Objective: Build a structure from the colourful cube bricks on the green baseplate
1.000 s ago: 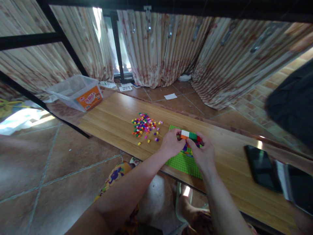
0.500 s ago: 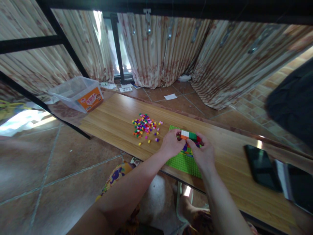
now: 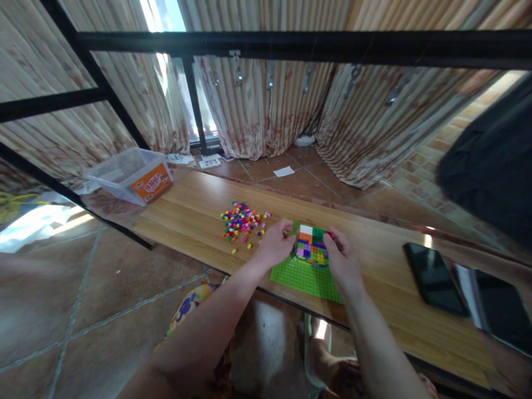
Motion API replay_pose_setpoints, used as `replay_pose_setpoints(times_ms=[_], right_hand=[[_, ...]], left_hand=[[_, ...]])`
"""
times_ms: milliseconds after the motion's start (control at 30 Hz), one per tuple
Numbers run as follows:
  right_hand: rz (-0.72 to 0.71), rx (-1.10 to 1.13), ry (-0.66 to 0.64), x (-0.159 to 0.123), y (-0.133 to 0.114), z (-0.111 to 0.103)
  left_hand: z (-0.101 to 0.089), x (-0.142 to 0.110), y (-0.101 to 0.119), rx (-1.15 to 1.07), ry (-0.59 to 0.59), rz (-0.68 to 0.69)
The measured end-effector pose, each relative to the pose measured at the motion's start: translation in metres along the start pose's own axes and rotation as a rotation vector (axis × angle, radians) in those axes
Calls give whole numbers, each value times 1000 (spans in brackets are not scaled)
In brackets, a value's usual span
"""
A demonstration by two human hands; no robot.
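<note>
A block of many-coloured toy bricks [image 3: 310,246] sits on a green studded baseplate [image 3: 305,280] on the wooden bench. White and dark green bricks top its far edge, with orange, purple, blue and yellow ones nearer me. My left hand [image 3: 274,244] is beside the block's left side, thumb and fingers apart, holding nothing that shows. On the other side, my right hand [image 3: 344,257] has its thumb and fingers at the block's far right corner. A bit of red brick [image 3: 330,235] shows between them. The palm side of this hand is hidden.
Loose small bricks [image 3: 241,219] lie in a pile left of the baseplate. A clear plastic box [image 3: 120,180] with an orange label stands at the bench's far left end. Two dark phone-like devices [image 3: 434,280] lie on the right. A black metal rail [image 3: 266,43] crosses above.
The brick piece held up in both hands is now down on the baseplate's block. My left fingers have come away from it and spread. The view has tilted up slightly.
</note>
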State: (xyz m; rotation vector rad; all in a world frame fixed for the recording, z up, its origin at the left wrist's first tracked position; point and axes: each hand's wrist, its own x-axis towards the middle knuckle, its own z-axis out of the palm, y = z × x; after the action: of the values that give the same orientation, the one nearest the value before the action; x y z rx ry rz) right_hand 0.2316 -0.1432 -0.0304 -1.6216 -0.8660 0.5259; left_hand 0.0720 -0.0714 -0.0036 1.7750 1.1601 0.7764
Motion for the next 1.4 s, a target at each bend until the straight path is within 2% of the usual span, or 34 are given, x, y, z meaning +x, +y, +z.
replay_pose_setpoints(times_ms=[133,267,367,467,600,733,900,1167,1333,1400], right_hand=[[-2,-10,41,6,2,-1],[-19,-13,50,9,4,-3],[-12,-58,34,10,3,-5],[2,-98,25,9,0,-6],[-22,-127,24,8,-3,-4],[-11,-138,21,8,-3,-4],[-20,-164,14,10,-1,-4],[-20,-160,4,11,5,-3],[-36,-141,16,10,0,-2],[-37,-137,14,9,-1,-2]], left_hand=[[-28,10,-11,53,78,32],[-72,12,-24,259,183,-39],[-101,5,-29,483,139,-107],[-113,-3,-32,604,81,-123],[-106,-8,-35,697,26,-104],[-95,-8,-36,794,22,-63],[-91,-8,-37,865,19,-25],[-84,-12,-34,857,27,-31],[-81,-11,-29,860,29,-57],[-78,-10,-27,799,56,-10]])
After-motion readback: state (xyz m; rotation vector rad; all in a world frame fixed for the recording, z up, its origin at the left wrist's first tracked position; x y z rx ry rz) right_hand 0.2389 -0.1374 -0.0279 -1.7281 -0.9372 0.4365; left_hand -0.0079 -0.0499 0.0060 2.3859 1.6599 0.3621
